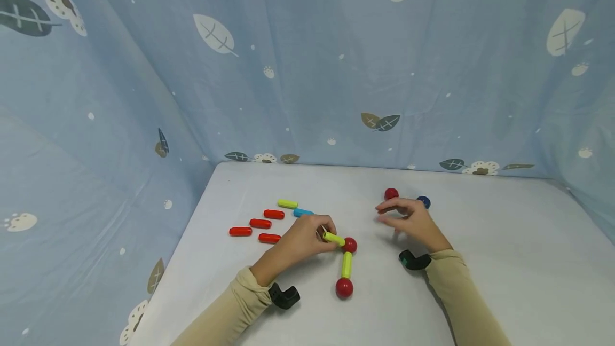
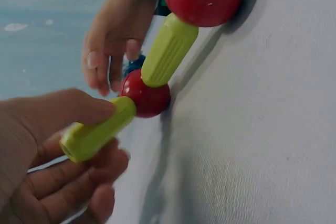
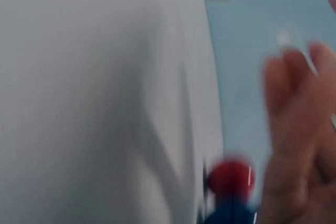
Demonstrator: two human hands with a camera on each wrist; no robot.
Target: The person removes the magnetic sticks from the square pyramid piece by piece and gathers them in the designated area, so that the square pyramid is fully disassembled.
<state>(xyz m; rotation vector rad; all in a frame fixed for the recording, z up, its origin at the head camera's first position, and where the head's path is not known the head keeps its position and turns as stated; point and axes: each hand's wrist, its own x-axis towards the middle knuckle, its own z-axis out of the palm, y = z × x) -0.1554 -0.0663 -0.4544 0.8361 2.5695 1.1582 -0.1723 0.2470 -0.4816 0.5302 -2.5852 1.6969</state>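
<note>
My left hand (image 1: pixel 307 236) pinches a yellow-green rod (image 2: pixel 97 132) between thumb and fingers. One end of that rod meets a red ball (image 1: pixel 349 245). From the same ball a second yellow-green rod (image 1: pixel 347 265) runs toward the table's near side and ends at another red ball (image 1: pixel 344 287). Off to the right, my right hand (image 1: pixel 415 223) hovers over the table with thumb and fingers apart, holding nothing. Just beyond its fingers are a loose red ball (image 1: pixel 391 193) and a dark blue ball (image 1: pixel 424 202), which also show blurred in the right wrist view.
Several red rods (image 1: pixel 260 223) lie left of my left hand, with a yellow-green rod (image 1: pixel 288 204) and a partly covered blue rod (image 1: pixel 302 212) behind them. The white table (image 1: pixel 519 260) ends at a patterned blue curtain (image 1: pixel 307 79) at the back and left.
</note>
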